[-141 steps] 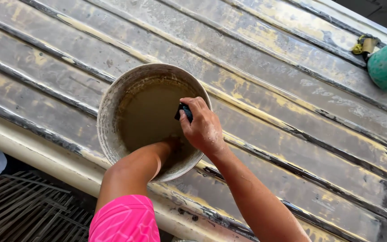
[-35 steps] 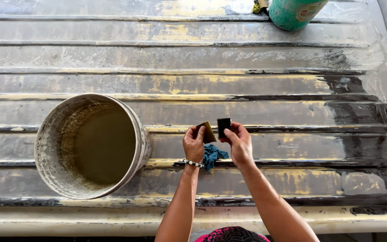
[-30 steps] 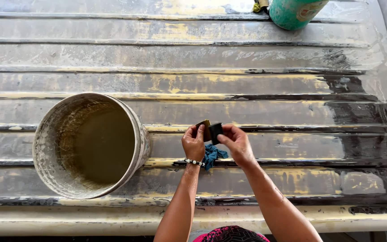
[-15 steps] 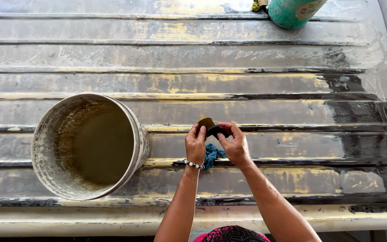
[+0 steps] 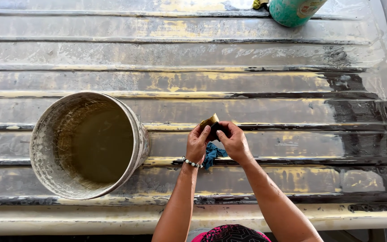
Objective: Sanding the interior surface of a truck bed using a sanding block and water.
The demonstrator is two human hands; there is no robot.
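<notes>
Both forearms reaching up from the lower edge and converging, left hand (image 5: pixel 197 143) and right hand (image 5: pixel 233 141) raised close together with fingertips pinched and meeting, a beaded bracelet (image 5: pixel 192 163) circling the left wrist.

At the top right of the frame, your teal container (image 5: pixel 294 10) is cut off by the upper edge. The small dark piece (image 5: pixel 216 131) in the middle is mostly covered by your right hand (image 5: pixel 234 142), and your left hand (image 5: pixel 197 144) hides much of the blue cloth (image 5: pixel 211 153). The bucket (image 5: pixel 88 144)'s murky liquid conceals its bottom.
</notes>
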